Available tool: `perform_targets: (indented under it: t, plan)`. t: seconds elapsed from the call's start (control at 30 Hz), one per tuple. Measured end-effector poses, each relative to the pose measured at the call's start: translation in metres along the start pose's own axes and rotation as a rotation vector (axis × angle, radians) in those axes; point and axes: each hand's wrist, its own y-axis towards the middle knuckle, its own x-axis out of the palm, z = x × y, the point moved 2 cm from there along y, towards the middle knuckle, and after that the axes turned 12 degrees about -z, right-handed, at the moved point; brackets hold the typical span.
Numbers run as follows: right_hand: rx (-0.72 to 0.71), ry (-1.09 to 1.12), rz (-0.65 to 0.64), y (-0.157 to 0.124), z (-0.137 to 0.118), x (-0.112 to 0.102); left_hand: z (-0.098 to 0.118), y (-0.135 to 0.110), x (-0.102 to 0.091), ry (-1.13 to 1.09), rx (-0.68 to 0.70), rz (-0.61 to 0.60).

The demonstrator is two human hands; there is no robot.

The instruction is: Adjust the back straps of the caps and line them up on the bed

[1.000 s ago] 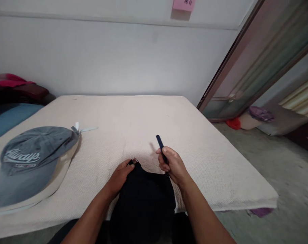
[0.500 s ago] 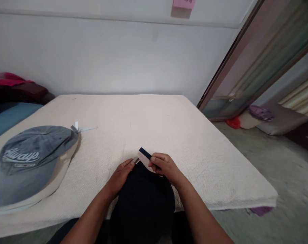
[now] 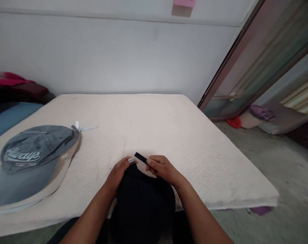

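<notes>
A black cap (image 3: 145, 203) is upright in front of me at the near edge of the mattress, its back opening facing away. My left hand (image 3: 118, 171) is closed on the small metal buckle (image 3: 131, 160) at the left side of that opening. Between the thumb and fingers of my right hand (image 3: 163, 168) is the cap's dark strap (image 3: 140, 157). The strap's free end points up and left, close to the buckle but seemingly apart from it. Part of the strap is hidden by my right fingers.
A grey cap (image 3: 39, 156) with white lettering lies to the left, over a beige cap (image 3: 64, 169). The pale mattress (image 3: 169, 118) reaches back to a white wall. Bundled clothes (image 3: 19, 86) are at the far left, a sliding door (image 3: 235, 84) at the right.
The strap end has moved slightly left and down, nearer the buckle. My left hand has shifted a little left, and the buckle is turned to show more of its face.
</notes>
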Motion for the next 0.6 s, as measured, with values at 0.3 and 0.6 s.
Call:
perform_targets:
  t: [0.3, 0.6]
  plan:
    - [0.014, 0.08, -0.131, -0.006, -0.004, 0.002, -0.009, -0.002, 0.004, -0.28, -0.117, -0.117]
    - [0.035, 0.13, -0.153, -0.01, -0.004, 0.002, -0.011, -0.003, 0.003, -0.264, -0.11, -0.118]
